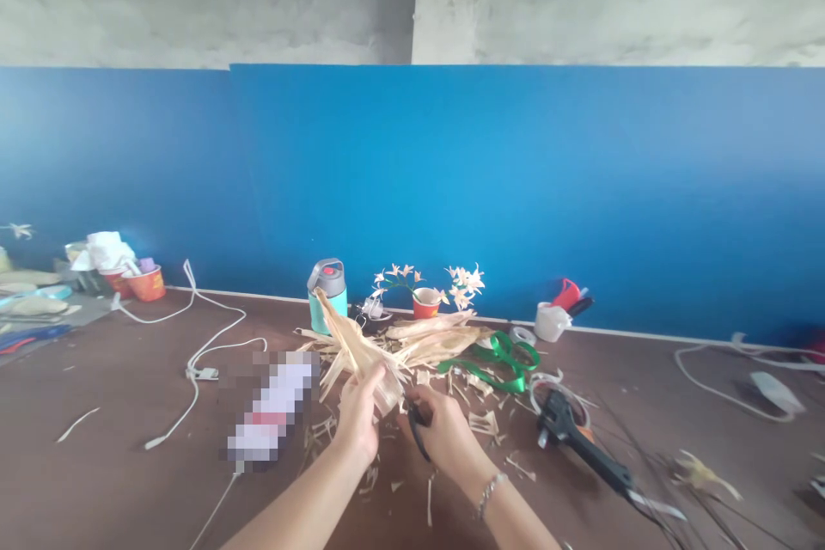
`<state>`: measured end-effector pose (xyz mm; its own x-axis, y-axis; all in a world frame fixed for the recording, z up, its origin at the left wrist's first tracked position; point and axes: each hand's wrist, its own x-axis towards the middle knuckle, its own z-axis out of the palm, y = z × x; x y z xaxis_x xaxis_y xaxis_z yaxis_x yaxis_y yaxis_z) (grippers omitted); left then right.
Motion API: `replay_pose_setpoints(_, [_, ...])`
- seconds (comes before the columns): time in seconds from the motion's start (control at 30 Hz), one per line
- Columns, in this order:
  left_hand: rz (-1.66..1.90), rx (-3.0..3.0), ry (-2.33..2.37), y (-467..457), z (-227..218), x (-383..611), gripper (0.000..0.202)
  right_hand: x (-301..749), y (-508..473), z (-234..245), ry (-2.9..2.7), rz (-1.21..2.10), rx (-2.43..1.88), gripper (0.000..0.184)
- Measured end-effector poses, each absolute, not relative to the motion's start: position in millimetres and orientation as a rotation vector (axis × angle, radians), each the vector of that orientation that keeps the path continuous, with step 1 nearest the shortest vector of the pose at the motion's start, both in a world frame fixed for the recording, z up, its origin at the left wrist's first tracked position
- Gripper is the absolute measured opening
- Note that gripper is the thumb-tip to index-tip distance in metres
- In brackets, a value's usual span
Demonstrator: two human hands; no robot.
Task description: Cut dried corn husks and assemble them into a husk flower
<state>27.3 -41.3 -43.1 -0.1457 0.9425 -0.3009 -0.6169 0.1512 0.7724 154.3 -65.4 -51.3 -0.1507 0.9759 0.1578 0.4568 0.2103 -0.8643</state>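
My left hand (361,412) is closed on a pale dried corn husk (351,342), which slants up and to the left in front of a teal flask. In my right hand (442,430) is a pair of scissors with black handles (418,431), its blades largely hidden at the husk's lower edge. Both hands are close together over the brown table (348,516). Behind them lies a pile of dried husks (444,339), and cut scraps (483,423) are scattered around my right hand.
Behind the pile stand the teal flask (328,309) and a red paper cup (425,305) beside pale husk flowers (465,284). To the right are green ribbon (516,361), a white cup of tools (551,322) and a black glue gun (589,451). White cables (193,344) lie left.
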Motion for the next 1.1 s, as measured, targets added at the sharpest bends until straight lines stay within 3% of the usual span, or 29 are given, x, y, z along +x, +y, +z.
replay_pose_setpoints(0.17, [1.421, 0.45, 0.934, -44, -43, 30, 0.031, 153, -66, -52, -1.718, 0.872, -1.322, 0.013])
replay_pose_setpoints(0.77, [1.406, 0.421, 0.937, -44, -43, 30, 0.033, 153, -65, -50, -1.71, 0.872, -1.31, 0.02])
replay_pose_setpoints(1.1, [1.521, 0.452, 0.95, -34, -40, 19, 0.032, 153, -66, -48, -1.618, 1.14, -1.306, 0.013])
